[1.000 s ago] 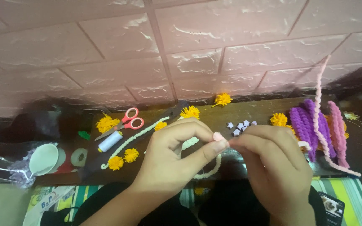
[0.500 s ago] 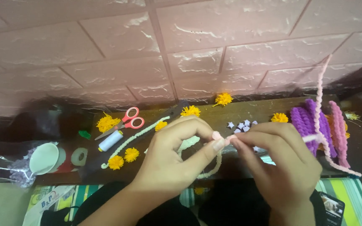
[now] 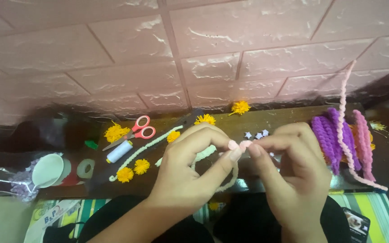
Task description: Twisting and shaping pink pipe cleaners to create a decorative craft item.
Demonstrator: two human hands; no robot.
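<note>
Left hand and right hand pinch a pink stem between touching fingertips. Scissors lie well left; purple stems sit just right.

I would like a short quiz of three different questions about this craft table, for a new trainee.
1. True or false: the red-handled scissors lie to the left of the white thread spool.
2. Which colour is the fuzzy pipe cleaner end pinched between the left hand and the right hand? A green, B pale pink, C black.
3. Fill in: the purple fuzzy stems lie on the person's ____ side.

Key: 1 false; 2 B; 3 right.
</note>
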